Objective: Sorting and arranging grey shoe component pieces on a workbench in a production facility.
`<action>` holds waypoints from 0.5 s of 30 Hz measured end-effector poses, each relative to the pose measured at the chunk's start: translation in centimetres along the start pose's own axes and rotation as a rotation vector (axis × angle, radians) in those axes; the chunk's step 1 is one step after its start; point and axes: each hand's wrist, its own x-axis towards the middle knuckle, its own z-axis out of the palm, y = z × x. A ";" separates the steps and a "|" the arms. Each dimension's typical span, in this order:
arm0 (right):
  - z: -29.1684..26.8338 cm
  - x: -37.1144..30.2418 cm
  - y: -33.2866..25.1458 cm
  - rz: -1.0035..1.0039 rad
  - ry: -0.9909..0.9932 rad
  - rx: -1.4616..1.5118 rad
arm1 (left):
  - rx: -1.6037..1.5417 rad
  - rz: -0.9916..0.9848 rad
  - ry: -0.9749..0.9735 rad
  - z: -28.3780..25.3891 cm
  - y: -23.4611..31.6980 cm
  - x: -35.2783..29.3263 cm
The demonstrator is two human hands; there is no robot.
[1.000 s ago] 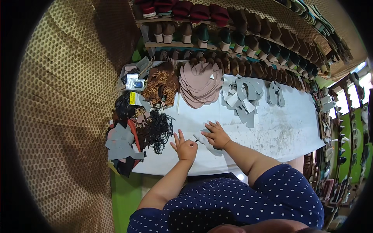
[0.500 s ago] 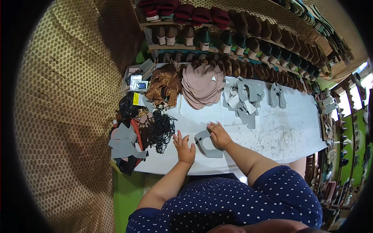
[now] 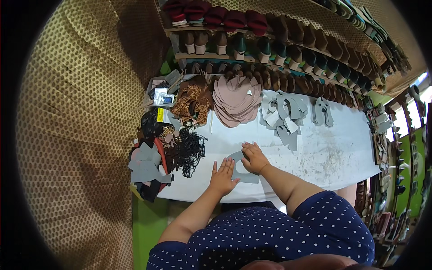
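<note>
A grey, curved cut piece that looks like a shoe upper (image 3: pixel 249 178) lies flat on the white-covered table, with an opening in its middle. My left hand (image 3: pixel 223 178) rests its outstretched fingers on the piece's left edge. On its upper right side lies my right hand (image 3: pixel 255 158), fingers extended and pressing down flat. Neither hand is closed around anything. Parts of the grey piece are hidden under both hands.
Pink cut pieces (image 3: pixel 236 105) fan out in a pile at the back. Grey pieces (image 3: pixel 288 118) lie scattered to their right, near another small grey stack (image 3: pixel 321 112). Black cords (image 3: pixel 191 153) and grey scraps (image 3: pixel 146 164) crowd the left. Shelves of heeled shoes (image 3: pixel 264 48) rise behind.
My left hand has moved right and come down onto the grey piece's left edge, covering a dark spot there. The right hand stays in nearly the same place on the piece.
</note>
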 end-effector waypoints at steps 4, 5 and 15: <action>-0.1 0.2 -0.2 0.005 -0.011 -0.015 | 0.046 -0.039 0.037 0.7 0.3 0.4; 0.0 0.3 -0.4 0.012 -0.014 -0.023 | 0.072 -0.024 0.040 0.8 0.1 0.4; -0.5 0.2 -0.6 0.028 -0.039 -0.027 | 0.094 -0.797 0.594 -1.3 -9.9 -6.9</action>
